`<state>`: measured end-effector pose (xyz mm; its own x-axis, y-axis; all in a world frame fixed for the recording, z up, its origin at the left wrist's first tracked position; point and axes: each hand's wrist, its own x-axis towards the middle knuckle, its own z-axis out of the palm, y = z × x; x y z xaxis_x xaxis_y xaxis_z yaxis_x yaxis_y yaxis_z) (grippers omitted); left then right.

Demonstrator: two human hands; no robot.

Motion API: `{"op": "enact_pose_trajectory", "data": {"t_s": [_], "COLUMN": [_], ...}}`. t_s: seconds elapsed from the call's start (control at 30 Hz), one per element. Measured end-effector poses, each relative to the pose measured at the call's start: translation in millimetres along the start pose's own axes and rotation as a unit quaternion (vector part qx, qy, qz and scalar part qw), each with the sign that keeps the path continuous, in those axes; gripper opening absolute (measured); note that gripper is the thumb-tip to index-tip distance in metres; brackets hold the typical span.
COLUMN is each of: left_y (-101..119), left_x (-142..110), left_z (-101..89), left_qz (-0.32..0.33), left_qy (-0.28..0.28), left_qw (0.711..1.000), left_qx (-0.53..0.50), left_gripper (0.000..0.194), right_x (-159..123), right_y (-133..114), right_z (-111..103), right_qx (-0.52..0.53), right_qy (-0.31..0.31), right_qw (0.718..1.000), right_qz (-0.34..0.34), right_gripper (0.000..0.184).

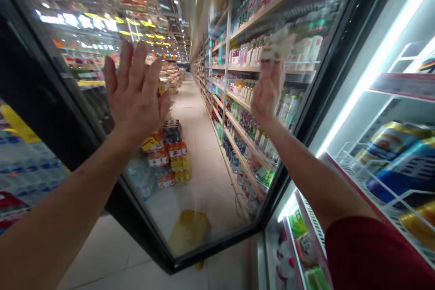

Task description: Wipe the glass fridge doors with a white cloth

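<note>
The right hand (pixel 266 99) is closed on a blurry pale cloth (pixel 279 46) up at the glass door (pixel 217 248), the left hand (pixel 136 93) is wide open, maybe touching the glass, shelves of bottles (pixel 246 53) show in it, and the bright fridge (pixel 401 87) has cans (pixel 406 170) cut off at the edge.

No text is legible: the lit signs (pixel 78 21) at ten o'clock and cans (pixel 416 163) at three are blurred.

This is a supermarket, with a long aisle (pixel 195 127), bottle-filled shelves (pixel 249 142), stacked drink packs (pixel 179 149) and a lit cooler (pixel 360 93).
</note>
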<state>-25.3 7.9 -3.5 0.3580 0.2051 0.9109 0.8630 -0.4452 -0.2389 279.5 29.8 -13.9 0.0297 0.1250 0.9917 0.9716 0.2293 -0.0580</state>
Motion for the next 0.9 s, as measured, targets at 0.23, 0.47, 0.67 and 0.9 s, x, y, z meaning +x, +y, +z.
{"op": "enact_pose_trajectory", "data": {"t_s": [0.23,0.47,0.67,0.9], "left_y": [1.8,-0.5,4.2,10.8], "left_x": [-0.5,-0.6,-1.6,-0.5], "left_z": [4.7,9.8,3.0,-4.7], "left_qz": [0.008,0.012,0.017,0.019], "left_qy": [0.034,0.073,0.074,0.072], "left_qw": [0.999,0.997,0.996,0.996], "left_qx": [0.019,0.019,0.036,0.051], "left_gripper": [0.061,0.056,0.056,0.051], "right_x": [-40.4,-23.7,-34.4,-20.8], "right_y": [-6.9,-60.5,-58.0,-65.2], "right_z": [0.3,16.0,13.3,8.2], "right_qx": [0.009,0.022,0.002,0.054], "right_qy": [-0.051,0.013,-0.008,0.062], "right_qw": [0.993,0.999,0.993,0.997], "right_qz": [-0.11,-0.044,-0.114,0.006], "right_gripper": [0.046,0.048,0.047,0.048]}}
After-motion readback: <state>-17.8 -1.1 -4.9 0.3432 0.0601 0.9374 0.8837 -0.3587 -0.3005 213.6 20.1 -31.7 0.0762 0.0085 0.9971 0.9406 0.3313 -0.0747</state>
